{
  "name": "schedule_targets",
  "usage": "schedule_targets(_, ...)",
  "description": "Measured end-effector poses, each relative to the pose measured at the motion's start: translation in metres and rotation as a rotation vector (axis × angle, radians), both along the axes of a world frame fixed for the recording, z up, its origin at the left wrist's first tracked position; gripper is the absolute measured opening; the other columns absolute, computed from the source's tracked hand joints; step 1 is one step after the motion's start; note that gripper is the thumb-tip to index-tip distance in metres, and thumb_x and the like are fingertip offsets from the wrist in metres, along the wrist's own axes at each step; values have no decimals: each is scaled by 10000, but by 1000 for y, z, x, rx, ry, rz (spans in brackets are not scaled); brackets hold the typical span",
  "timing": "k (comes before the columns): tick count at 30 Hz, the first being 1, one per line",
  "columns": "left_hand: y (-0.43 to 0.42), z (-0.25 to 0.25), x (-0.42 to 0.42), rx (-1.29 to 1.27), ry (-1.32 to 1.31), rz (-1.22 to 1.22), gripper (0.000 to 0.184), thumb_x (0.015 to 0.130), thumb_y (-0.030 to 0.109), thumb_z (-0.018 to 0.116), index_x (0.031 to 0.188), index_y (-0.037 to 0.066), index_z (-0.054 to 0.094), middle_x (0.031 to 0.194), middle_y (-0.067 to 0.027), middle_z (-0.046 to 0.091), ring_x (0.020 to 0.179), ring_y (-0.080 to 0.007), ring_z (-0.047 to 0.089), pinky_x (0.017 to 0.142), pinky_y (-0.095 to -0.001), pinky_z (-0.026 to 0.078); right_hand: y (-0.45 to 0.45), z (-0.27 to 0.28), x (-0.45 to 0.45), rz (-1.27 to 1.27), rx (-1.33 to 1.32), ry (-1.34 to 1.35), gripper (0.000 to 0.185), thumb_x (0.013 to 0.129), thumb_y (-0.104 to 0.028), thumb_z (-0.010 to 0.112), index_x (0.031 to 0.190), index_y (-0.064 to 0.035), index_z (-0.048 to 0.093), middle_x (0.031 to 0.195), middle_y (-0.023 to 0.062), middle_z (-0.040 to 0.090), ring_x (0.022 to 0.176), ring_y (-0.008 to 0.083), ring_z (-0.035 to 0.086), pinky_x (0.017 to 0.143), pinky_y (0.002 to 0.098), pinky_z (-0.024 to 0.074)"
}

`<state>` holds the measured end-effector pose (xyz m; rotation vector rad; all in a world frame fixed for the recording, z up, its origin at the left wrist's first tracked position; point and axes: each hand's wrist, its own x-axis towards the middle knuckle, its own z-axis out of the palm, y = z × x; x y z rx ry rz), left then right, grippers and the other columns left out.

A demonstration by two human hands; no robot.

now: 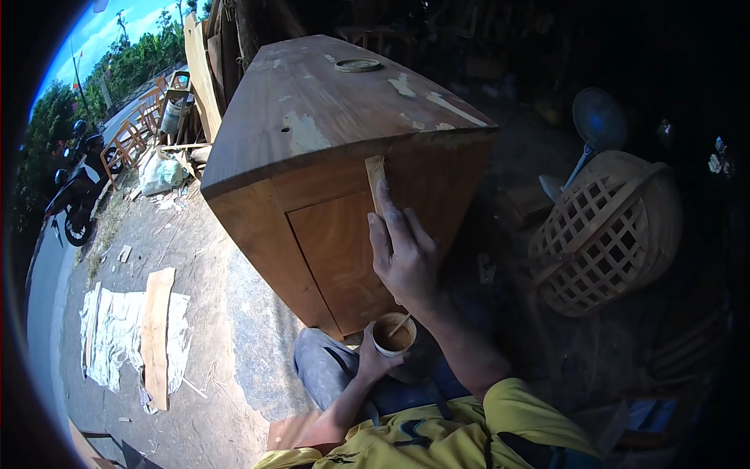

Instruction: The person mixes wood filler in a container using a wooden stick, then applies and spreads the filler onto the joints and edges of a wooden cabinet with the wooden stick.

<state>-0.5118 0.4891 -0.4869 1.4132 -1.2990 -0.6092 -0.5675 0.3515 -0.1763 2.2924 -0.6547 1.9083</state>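
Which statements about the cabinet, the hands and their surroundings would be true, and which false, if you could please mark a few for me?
1. The left hand holds a cup with a thin stick in it. True.
2. The right hand is inside the cup. False: the right hand holds a flat strip up at the front of the cabinet.
3. The round lid-like piece lies on the ground. False: the round lid-like piece lies on top of the cabinet.
4. A wooden board lies across the white sheet. True.
5. The motorcycle is at the right of the view. False: the motorcycle is at the left.
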Motion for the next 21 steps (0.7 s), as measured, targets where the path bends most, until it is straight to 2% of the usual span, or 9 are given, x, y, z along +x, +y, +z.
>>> schedule_targets(3,1,2,0,21,32,-11,1176,633,375,1042,1544,-20,412,1458,-224,583,1382,-380,609,1182,-477,496,4,6,-7,44,33,-17,545,1022,-69,742,1546,-4,602,761,127,613,567,283,656,510,427,536)
schedule_targets(6,1,3,0,3,-53,9,1176,631,379,1041,1544,-15,415,1454,-219,581,1379,-381,609,1179,-478,498,3,8,-11,-90,42,35,558,1026,-88,739,1560,-16,593,764,121,615,567,271,660,511,421,535)
schedule_targets(9,2,4,0,-5,0,-3,1148,644,335,1056,1538,-17,429,1448,-205,599,1364,-359,625,1176,-461,494,11,11,-24,21,117,46,568,1026,-101,738,1571,-39,590,770,112,624,555,257,654,501,413,531)
schedule_targets(13,2,4,0,-6,-54,-14,1158,639,345,1061,1538,-18,429,1449,-203,601,1359,-357,627,1175,-459,495,5,20,-28,-46,85,33,579,1020,-96,738,1576,-43,584,765,108,615,549,256,646,497,409,535)
schedule_targets(15,4,6,-1,15,-43,-10,1166,639,353,1066,1539,-14,423,1448,-198,608,1360,-345,628,1176,-457,494,10,18,-32,-58,195,115,528,994,-40,765,1508,-32,647,835,162,675,638,314,693,578,458,555)
schedule_targets(16,1,7,0,13,-48,-13,1166,639,353,1066,1539,-14,423,1448,-198,608,1360,-345,628,1176,-457,494,9,19,-33,-61,194,109,528,994,-40,765,1508,-32,647,835,162,675,638,314,693,578,458,555)
schedule_targets(18,4,5,-2,14,2,-32,1142,642,337,1034,1536,-9,413,1422,-210,619,1337,-363,643,1142,-461,522,7,17,-39,3,118,36,570,1016,-82,729,1566,-36,585,773,115,622,552,270,654,496,410,551)
schedule_targets(21,3,2,-3,12,-11,-35,1135,646,316,1033,1537,-10,409,1408,-205,633,1334,-350,649,1143,-453,524,-7,18,-40,-87,97,48,560,1008,-81,739,1551,-47,606,783,123,643,573,284,679,509,420,559)
